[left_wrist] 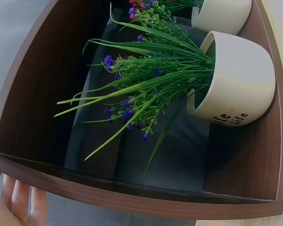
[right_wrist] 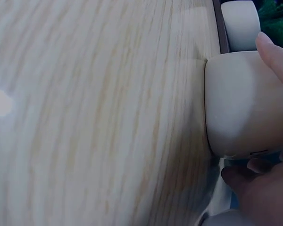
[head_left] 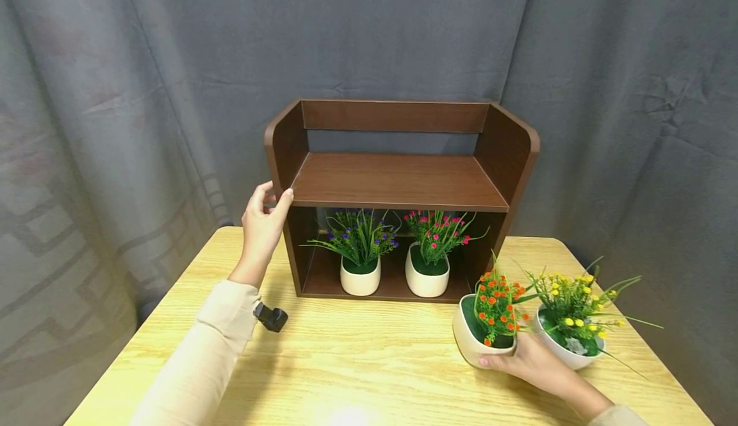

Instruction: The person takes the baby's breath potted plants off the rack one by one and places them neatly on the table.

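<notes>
My right hand point(head_left: 539, 363) grips the white pot of artificial orange flowers point(head_left: 499, 307), thumb on the near side and fingers round the right side. In the right wrist view that pot's wall point(right_wrist: 245, 103) sits low over the tabletop. My left hand point(head_left: 264, 226) holds the left side panel of a brown two-tier wooden shelf point(head_left: 398, 179), thumb at the front edge and fingers outside the panel. On the lower tier stand a pot of purple flowers point(head_left: 360, 278) and a pot of pink flowers point(head_left: 427, 278). A pot of yellow flowers point(head_left: 571, 336) is just right of my right hand.
The shelf stands toward the back of a light wooden table point(head_left: 323, 362), its upper tier bare. Grey curtains point(head_left: 403, 35) hang behind. A black wrist device point(head_left: 271, 317) sticks out from my left sleeve.
</notes>
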`<state>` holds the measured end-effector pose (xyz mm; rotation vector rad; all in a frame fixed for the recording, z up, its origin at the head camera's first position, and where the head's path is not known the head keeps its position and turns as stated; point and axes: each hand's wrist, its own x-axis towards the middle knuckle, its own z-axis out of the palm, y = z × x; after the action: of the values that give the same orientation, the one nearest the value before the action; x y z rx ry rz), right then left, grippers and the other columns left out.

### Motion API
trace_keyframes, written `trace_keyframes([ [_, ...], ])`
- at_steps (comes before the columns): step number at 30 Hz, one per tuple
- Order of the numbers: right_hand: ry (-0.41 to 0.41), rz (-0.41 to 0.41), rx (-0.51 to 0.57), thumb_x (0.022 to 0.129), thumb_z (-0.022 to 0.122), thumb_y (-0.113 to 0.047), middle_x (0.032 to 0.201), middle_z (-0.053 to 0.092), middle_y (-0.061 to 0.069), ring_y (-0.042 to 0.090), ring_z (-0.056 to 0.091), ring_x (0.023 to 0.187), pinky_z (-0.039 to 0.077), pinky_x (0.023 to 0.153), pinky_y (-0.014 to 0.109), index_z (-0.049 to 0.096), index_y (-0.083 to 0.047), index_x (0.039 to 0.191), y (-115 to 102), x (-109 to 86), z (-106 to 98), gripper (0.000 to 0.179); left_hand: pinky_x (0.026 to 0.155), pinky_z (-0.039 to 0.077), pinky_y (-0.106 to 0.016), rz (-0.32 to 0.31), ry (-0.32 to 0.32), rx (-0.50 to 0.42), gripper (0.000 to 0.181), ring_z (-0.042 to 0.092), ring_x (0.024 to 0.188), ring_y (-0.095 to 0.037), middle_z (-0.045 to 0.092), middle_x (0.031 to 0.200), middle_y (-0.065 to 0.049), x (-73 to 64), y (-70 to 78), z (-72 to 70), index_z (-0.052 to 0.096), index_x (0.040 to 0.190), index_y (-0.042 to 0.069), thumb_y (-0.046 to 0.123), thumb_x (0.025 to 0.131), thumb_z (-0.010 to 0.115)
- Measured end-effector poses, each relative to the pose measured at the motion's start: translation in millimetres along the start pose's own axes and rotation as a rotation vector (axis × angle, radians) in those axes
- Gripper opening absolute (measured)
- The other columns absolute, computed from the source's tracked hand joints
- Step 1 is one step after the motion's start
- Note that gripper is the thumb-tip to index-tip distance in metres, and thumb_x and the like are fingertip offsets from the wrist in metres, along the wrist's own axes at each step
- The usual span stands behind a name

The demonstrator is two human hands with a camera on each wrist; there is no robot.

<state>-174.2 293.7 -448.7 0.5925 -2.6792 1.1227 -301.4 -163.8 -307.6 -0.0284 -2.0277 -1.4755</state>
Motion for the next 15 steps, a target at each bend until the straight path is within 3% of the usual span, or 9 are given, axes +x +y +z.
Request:
trace_keyframes([
  [3, 0.0, 0.006, -0.014, 0.07, 0.079, -0.029, 0.105, 0.062, -0.002, 0.003, 0.054, 0.09, 0.041, 0.08, 0.014, 0.052, -0.007, 0.121, -1.0, -1.9, -3.2, 0.062, 0.064, 0.042, -0.031, 0.001, 0.004, 0.003, 0.049, 0.051, 0.078, -0.019, 0.054, 0.097, -0.002, 0.0, 0.2, 0.5, 0.057, 0.116, 0.022, 0.054, 0.08, 0.061],
  [6, 0.027, 0.035, -0.014, 0.069, 0.08, -0.028, 0.117, 0.056, 0.004, 0.002, 0.05, 0.098, 0.037, 0.082, 0.011, 0.041, -0.007, 0.131, -3.2, -2.4, -6.5, 0.075, 0.064, 0.043, -0.031, 0.0, 0.009, 0.009, 0.048, 0.051, 0.078, -0.017, 0.054, 0.097, -0.002, 0.1, -0.1, 0.8, 0.058, 0.116, 0.022, 0.054, 0.08, 0.061],
  [11, 0.043, 0.083, 0.115, 0.071, 0.08, -0.019, 0.134, 0.036, 0.019, 0.001, 0.043, 0.111, 0.037, 0.085, 0.014, 0.022, -0.008, 0.138, -9.3, -2.0, -10.3, 0.089, 0.064, 0.042, -0.03, -0.003, 0.013, 0.013, 0.048, 0.052, 0.077, -0.016, 0.054, 0.097, -0.001, 0.3, -0.6, 0.7, 0.058, 0.116, 0.023, 0.054, 0.079, 0.061],
  [15, 0.047, 0.139, 0.094, 0.071, 0.079, -0.022, 0.126, 0.044, 0.023, 0.01, 0.051, 0.104, 0.044, 0.08, 0.021, 0.024, -0.008, 0.134, -17.4, -2.4, -13.9, 0.085, 0.064, 0.043, -0.03, -0.004, 0.017, 0.017, 0.048, 0.052, 0.077, -0.016, 0.054, 0.097, -0.002, 0.2, -0.7, 0.9, 0.058, 0.116, 0.022, 0.054, 0.08, 0.061],
])
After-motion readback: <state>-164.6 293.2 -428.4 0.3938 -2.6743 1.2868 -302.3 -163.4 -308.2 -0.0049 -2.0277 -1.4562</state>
